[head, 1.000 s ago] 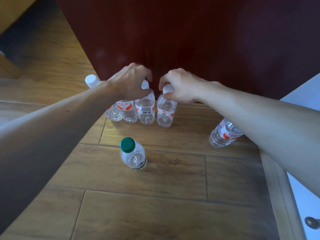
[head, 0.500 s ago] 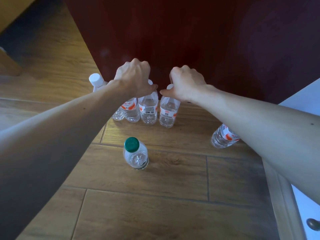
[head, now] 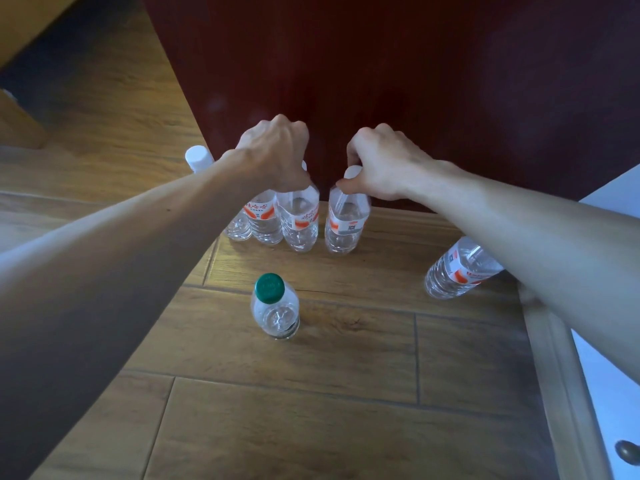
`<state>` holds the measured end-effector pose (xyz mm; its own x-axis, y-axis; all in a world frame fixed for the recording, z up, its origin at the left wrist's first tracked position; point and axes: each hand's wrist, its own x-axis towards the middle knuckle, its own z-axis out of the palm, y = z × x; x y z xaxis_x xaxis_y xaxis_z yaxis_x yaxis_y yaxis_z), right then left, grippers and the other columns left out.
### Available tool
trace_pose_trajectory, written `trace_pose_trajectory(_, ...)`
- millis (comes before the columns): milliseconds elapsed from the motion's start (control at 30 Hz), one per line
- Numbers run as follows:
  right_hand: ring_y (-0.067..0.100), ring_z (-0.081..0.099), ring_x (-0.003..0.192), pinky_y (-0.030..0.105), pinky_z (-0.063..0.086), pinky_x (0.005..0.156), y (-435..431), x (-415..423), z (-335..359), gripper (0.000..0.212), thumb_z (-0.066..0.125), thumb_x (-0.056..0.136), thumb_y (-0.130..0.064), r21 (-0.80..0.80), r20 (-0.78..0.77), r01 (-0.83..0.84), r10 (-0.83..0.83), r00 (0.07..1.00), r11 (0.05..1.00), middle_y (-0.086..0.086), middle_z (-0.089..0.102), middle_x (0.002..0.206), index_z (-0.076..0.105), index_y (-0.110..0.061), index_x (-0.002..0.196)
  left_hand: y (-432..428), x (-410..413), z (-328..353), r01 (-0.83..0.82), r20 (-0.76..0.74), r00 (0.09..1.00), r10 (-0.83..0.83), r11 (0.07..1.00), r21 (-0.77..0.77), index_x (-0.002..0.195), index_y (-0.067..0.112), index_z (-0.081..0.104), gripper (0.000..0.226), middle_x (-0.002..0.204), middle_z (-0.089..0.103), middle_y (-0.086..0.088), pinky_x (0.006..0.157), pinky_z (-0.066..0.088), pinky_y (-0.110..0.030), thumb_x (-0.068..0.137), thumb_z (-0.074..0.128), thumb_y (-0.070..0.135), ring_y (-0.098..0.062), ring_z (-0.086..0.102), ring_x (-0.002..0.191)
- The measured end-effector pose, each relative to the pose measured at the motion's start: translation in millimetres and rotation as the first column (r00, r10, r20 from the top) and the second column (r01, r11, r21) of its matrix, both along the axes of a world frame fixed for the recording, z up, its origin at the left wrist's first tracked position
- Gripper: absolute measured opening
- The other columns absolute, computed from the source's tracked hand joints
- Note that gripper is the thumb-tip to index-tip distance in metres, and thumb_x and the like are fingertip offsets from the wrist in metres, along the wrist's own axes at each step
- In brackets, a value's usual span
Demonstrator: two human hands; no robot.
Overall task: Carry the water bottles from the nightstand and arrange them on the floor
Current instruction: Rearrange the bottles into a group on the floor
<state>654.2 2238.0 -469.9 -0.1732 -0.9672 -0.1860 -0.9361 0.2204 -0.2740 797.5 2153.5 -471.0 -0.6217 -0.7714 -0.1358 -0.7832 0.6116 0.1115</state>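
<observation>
Bottles stand upright against the dark red panel (head: 398, 81); our right hand (head: 384, 168) pinches the end bottle (head: 346, 220)'s neck, our left hand (head: 277, 154) clasps its neighbour (head: 299, 220).

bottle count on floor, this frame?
6: four in a row by the dark panel, green-capped one in front, one under right forearm. More may be hidden.

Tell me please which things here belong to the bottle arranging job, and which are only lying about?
Job:
- row of orange-label bottles
- left hand, gripping one of them
- right hand, gripping the row's right end bottle
- green-cap bottle
- lone bottle under the right forearm
- floor

Lying about:
- dark red panel
- white door with knob
</observation>
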Motion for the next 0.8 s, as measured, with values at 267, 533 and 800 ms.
trace_pose_trajectory(267, 0.024, 0.065, 0.087, 0.033, 0.053, 0.066, -3, -12, -4, 0.017, 0.075, 0.085, -0.023, 0.003, 0.041, -0.038, 0.038, 0.998, 0.999, 0.002, 0.063, 0.096, 0.068, -0.013, 0.098, 4, -2, 11, 0.08, -0.04, 0.996, -0.078, 0.996, 0.05, 0.118, 0.007, 0.062, 0.038, 0.116, 0.06, -0.015, 0.066, 0.046, -0.035, 0.081, 0.068, 0.016, -0.038, 0.063, 0.1)
trace_pose_trajectory(533, 0.025, 0.065, 0.092, 0.044, 0.06, 0.08, -7, -6, -7, 0.017, 0.07, 0.084, -0.012, -0.005, 0.058, -0.064, 0.064, 0.996, 0.998, 0.004, 0.063, 0.105, 0.068, -0.016, 0.101, -1, 0, 7, 0.11, -0.092, 0.991, -0.1, 0.987, 0.117, 0.113, 0.011, 0.065, 0.034, 0.103, 0.056, -0.005, 0.064, 0.045, -0.034, 0.08, 0.071, 0.015, -0.023, 0.051, 0.08)
trace_pose_trajectory(800, 0.025, 0.064, 0.094, 0.035, 0.054, 0.072, -10, 3, -4, 0.018, 0.065, 0.088, -0.01, -0.008, 0.076, -0.068, 0.068, 0.995, 0.998, 0.005, 0.063, 0.109, 0.069, -0.016, 0.104, 2, 0, 7, 0.115, -0.079, 0.991, -0.109, 0.99, 0.078, 0.112, 0.012, 0.064, 0.032, 0.101, 0.052, -0.004, 0.067, 0.047, -0.035, 0.081, 0.069, 0.014, -0.028, 0.06, 0.091)
